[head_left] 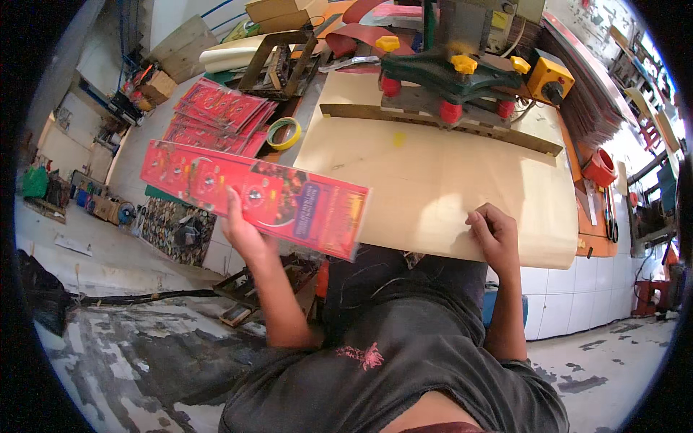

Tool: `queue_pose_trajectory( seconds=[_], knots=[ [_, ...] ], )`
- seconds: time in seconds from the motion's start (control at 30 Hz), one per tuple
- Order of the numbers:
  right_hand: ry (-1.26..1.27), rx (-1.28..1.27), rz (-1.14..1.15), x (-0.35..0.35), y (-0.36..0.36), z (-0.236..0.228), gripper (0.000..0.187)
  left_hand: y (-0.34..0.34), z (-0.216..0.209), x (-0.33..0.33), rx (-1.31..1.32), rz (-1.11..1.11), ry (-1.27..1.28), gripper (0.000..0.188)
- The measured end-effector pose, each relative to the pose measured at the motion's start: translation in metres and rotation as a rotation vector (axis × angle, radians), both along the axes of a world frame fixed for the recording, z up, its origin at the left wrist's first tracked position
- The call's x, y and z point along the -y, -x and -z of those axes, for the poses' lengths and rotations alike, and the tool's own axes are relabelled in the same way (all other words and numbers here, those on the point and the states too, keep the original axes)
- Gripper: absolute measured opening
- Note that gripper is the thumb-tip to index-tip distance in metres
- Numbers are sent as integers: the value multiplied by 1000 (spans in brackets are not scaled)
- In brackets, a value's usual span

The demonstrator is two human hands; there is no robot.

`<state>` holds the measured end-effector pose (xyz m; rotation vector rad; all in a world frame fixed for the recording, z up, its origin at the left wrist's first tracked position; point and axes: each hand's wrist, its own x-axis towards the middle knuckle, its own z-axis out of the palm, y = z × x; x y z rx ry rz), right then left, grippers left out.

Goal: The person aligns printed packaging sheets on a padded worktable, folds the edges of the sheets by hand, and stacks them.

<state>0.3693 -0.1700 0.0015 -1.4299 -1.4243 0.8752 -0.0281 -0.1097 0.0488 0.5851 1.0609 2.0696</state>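
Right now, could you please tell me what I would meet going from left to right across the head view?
Green bundle, left hand holding a red printed strip, right hand, yellow switch box, red round object.

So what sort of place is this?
Likely a small printing or packaging workshop: a bench machine with yellow knobs, piled red printed sheets, and a red printed strip in the left hand.

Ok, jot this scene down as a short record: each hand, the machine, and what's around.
left hand: holding a long red printed strip
right hand: fingers curled, at the tan sheet's near edge
machine: dark green frame with yellow knobs
beyond the strip: red printed pile, yellow tape roll beside it
right of machine: yellow box, black knob
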Motion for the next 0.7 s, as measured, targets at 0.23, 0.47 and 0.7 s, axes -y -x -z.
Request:
queue_pose_trajectory(
  seconds=[0.23, 0.47, 0.7],
  knots=[
    [-11, 102, 9, -1, 7, -12, 24, 119, -75, -89, -282, 145, -95, 42],
    [-51, 98, 3, 1, 14, -8, 24, 262, -64, -244, -611, 125, 175, 52],
    [-61, 134, 12, 0, 12, -11, 23, 213, 34, -275, -1613, 168, 526, 74]
  ],
)
